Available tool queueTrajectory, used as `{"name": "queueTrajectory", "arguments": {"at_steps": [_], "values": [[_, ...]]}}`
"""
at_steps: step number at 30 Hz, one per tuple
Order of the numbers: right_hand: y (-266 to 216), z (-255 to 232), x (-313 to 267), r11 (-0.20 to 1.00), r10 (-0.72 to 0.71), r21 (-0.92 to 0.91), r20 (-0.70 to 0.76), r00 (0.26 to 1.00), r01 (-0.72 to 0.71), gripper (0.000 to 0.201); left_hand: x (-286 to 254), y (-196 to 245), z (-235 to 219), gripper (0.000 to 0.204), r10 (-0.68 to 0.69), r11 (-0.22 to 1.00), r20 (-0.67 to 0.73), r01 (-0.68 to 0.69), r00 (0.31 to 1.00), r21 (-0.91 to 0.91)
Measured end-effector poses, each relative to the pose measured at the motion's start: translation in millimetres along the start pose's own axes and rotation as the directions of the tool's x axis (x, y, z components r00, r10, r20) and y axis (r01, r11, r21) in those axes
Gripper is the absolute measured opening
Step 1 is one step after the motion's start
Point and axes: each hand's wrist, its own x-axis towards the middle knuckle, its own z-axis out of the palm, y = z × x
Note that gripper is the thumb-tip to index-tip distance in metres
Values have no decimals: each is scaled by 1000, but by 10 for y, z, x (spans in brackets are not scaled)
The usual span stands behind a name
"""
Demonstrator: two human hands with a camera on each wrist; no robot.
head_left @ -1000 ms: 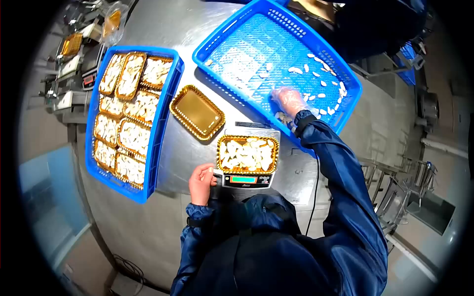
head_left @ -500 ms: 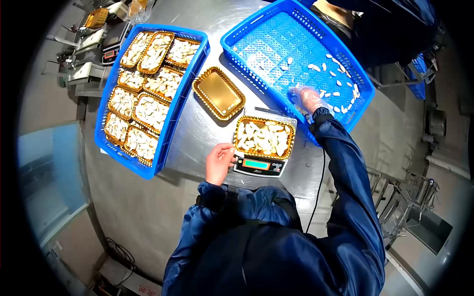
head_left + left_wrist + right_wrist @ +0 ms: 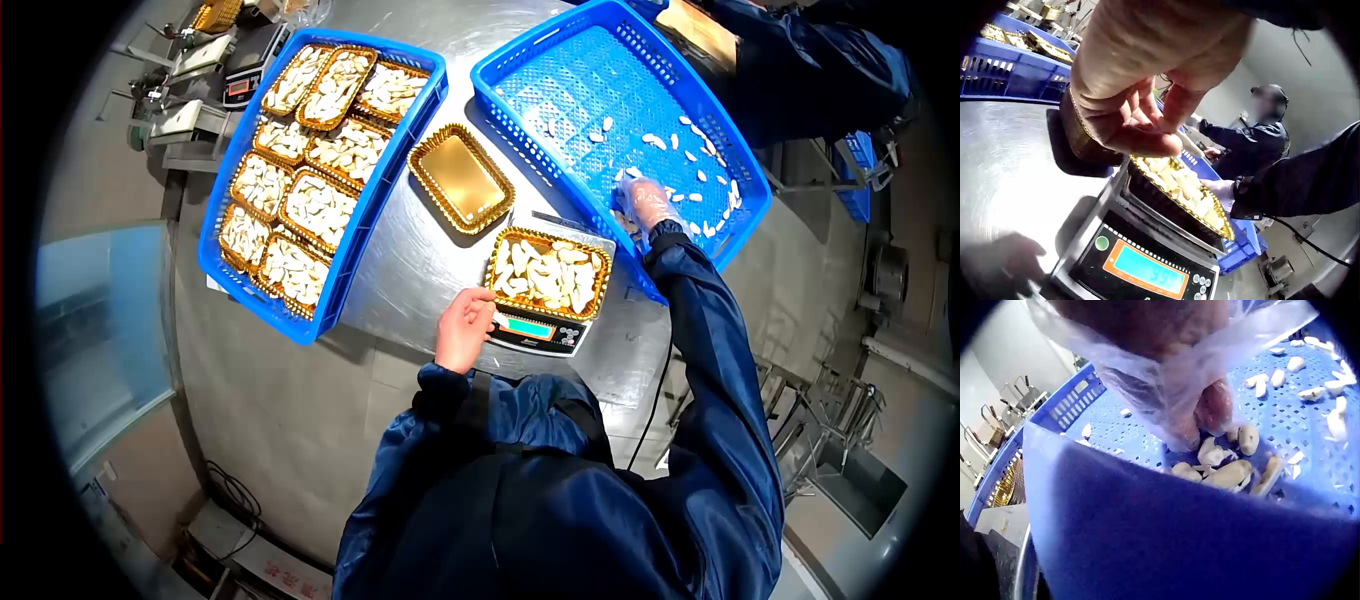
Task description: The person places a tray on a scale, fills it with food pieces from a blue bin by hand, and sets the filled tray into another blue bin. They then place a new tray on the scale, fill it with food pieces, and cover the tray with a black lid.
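My bare left hand (image 3: 463, 328) is at the near left corner of a gold tray (image 3: 592, 309) filled with pale mushroom-like pieces. Its thumb and fingers are curled together, and a pale slice (image 3: 1190, 144) pokes out past the fingertips. The tray rests on a digital scale (image 3: 535, 342) with a lit display. In a thin clear plastic glove, my right hand (image 3: 648, 203) reaches down into the large blue basket (image 3: 580, 85). Its fingertips touch a small heap of pieces (image 3: 1229, 475) by the near wall. More pieces lie scattered over the basket floor.
An empty gold tray (image 3: 462, 178) sits between the baskets on the metal table (image 3: 400, 290). On the left, another blue basket (image 3: 338, 300) holds several filled gold trays. A person (image 3: 1260, 137) in dark clothing stands across the table. A black cable (image 3: 652, 410) hangs at the right.
The head view has shifted, so the table things appear farther right and up. My left hand has come closer over the scale's left edge. The right hand stays low in the basket among the pieces.
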Motion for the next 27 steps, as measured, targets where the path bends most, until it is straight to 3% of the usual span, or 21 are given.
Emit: {"name": "queueTrajectory", "arguments": {"at_steps": [1, 3, 4, 5, 7, 9, 10, 11, 12, 13, 14, 15, 17, 19, 20, 21, 23, 24, 25, 27], "values": [[-94, -135, -71, 996, 73, 54, 34, 997, -75, 21, 9, 4, 52, 20, -5, 1000, 4, 5, 1000, 4], [-111, -192, -95, 986, 117, 123, -37, 992, -112, 20, 36, 14, 143, 20, 91, 995, -10, -91, 996, 47], [-87, -182, -114, 985, 123, 122, -37, 992, -118, 20, 107, -60, 180, 20, 197, 956, -63, -178, 978, 233], [-75, -168, -139, 980, 123, 166, -83, 989, -108, 21, 148, -89, 214, 20, 197, 956, -57, -179, 979, 233], [-101, -224, -194, 972, 129, 211, -128, 983, -100, 23, 210, 34, 329, 21, 367, 756, -100, -233, 925, 611], [-180, -324, -355, 910, 212, 411, -357, 910, -51, 27, 262, 105, 409, 22, 370, 756, -103, -234, 923, 611], [-313, -491, -502, 856, 248, 515, -318, 915, -52, 28, 302, 110, 449, 22, 407, 724, -116, -243, 906, 645], [-573, -792, -740, 702, 310, 708, -206, 928, -77, 27, 336, 115, 491, 21, 447, 690, -125, -253, 886, 678], [-725, -885, -938, 718, 265, 695, -225, 938, -36, 24, 367, 125, 511, 21, 470, 673, -126, -262, 874, 692], [-912, -1094, -1137, 639, 264, 737, 58, 963, -220, 22, 384, 144, 518, 21, 468, 675, -123, -264, 875, 689], [-947, -964, -1316, 619, 120, 785, -44, 992, -40, 21, 411, 132, 505, 20, 449, 678, -107, -260, 887, 687], [-1004, -708, -1474, 425, 52, 902, 63, 997, -79, 20, 438, 121, 487, 20, 429, 680, -93, -254, 899, 687], [-1152, -621, -1636, 631, -96, 765, -83, 992, 125, 19, 458, 138, 457, 18, 401, 701, -88, -243, 912, 671], [-1198, -506, -1701, 392, 52, 920, 4, 999, -25, 23, 461, 154, 411, 18, 332, 766, -95, -210, 938, 608], [-1165, -494, -1708, 339, 175, 921, 140, 975, -193, 26, 470, 140, 382, 17, 335, 783, -98, -219, 937, 582], [-1164, -480, -1677, 481, 270, 864, 11, 963, -145, 27, 465, 142, 358, 17, 338, 800, -102, -228, 936, 555], [-1137, -524, -1745, 705, 277, 685, -28, 960, -184, 25, 439, 151, 318, 17, 331, 806, -91, -232, 939, 544], [-1157, -508, -1773, 805, 200, 581, -82, 976, -116, 25, 426, 158, 319, 17, 325, 815, -82, -235, 942, 530], [-1190, -466, -1794, 886, 113, 462, -125, 986, -42, 24, 412, 151, 326, 17, 325, 817, -78, -238, 942, 525], [-1300, -320, -1788, 916, 50, 400, -224, 973, 45, 25, 366, 148, 323, 17, 295, 853, -74, -228, 953, 469]]}}
